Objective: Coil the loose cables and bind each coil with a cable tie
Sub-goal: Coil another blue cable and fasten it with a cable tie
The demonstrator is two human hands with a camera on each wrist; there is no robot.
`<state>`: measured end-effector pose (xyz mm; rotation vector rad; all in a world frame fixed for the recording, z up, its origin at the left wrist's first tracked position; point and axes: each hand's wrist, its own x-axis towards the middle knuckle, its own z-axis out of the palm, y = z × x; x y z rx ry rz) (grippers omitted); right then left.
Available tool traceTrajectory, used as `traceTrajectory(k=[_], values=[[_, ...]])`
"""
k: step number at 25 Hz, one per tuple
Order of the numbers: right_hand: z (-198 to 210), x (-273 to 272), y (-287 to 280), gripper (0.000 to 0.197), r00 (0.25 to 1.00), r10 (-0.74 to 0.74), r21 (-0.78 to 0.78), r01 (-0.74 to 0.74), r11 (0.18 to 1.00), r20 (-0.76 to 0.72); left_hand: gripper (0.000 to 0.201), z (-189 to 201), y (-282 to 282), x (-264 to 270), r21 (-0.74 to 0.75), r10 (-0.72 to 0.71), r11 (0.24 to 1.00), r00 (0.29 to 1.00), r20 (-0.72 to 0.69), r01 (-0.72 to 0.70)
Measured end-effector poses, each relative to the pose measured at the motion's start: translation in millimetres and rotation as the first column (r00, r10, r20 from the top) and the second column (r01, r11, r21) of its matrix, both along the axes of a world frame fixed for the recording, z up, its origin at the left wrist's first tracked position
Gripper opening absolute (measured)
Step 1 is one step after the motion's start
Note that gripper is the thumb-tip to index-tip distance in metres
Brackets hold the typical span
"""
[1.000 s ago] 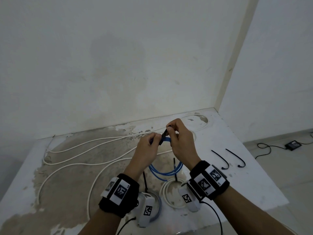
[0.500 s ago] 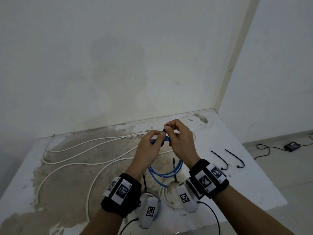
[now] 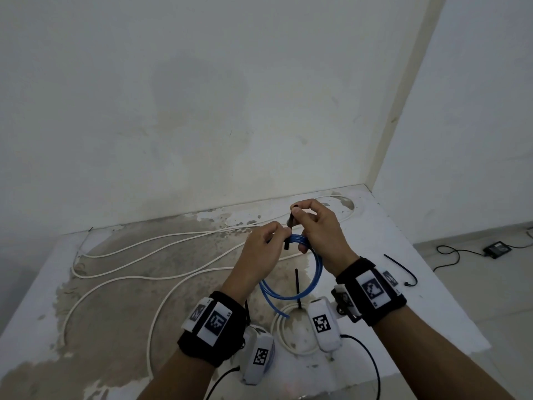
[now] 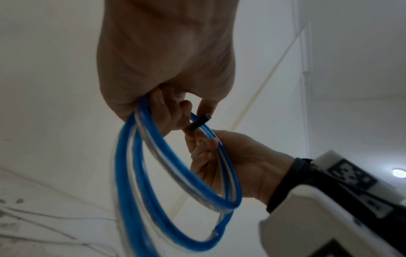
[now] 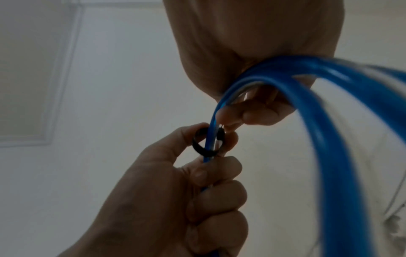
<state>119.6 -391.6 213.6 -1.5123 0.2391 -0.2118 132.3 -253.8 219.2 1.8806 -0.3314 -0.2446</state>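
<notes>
I hold a coil of blue cable (image 3: 315, 269) above the table (image 3: 432, 298) with both hands. A black cable tie (image 3: 289, 223) loops around the top of the coil. My left hand (image 3: 284, 236) grips the coil and holds the tie's lower end against it. My right hand (image 3: 297, 210) pinches the tie's upper end between thumb and forefinger, its lower fingers curled by the coil. In the right wrist view the cable tie (image 5: 203, 149) forms a small loose ring around the blue cable (image 5: 329, 121). The left wrist view shows the tie (image 4: 199, 122) crossing the strands (image 4: 175, 173).
A long loose white cable (image 3: 173, 255) snakes over the table's left and back. A small white coil (image 3: 284, 339) lies under my wrists, a black tie (image 3: 297, 287) beside it. Another black tie (image 3: 403, 269) lies at right near the table edge. A black adapter (image 3: 497, 249) sits on the floor.
My right hand has lifted a little, drawing the tie's end upward away from the coil. My left hand has stayed on the coil.
</notes>
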Motion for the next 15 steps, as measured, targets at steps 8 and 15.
traceTrajectory(k=[8,15], values=[[2.1,-5.1,2.1,0.017,0.991,0.136,-0.175,-0.135,0.975,-0.003,0.034,2.6,-2.4,-1.3,-0.039,0.088,0.995,0.995,-0.053,-0.09],[13.4,8.5,-14.9,0.016,0.997,0.071,-0.151,-0.074,0.986,-0.025,0.037,-2.4,-9.9,-8.8,-0.013,0.019,1.0,1.0,-0.013,-0.019]])
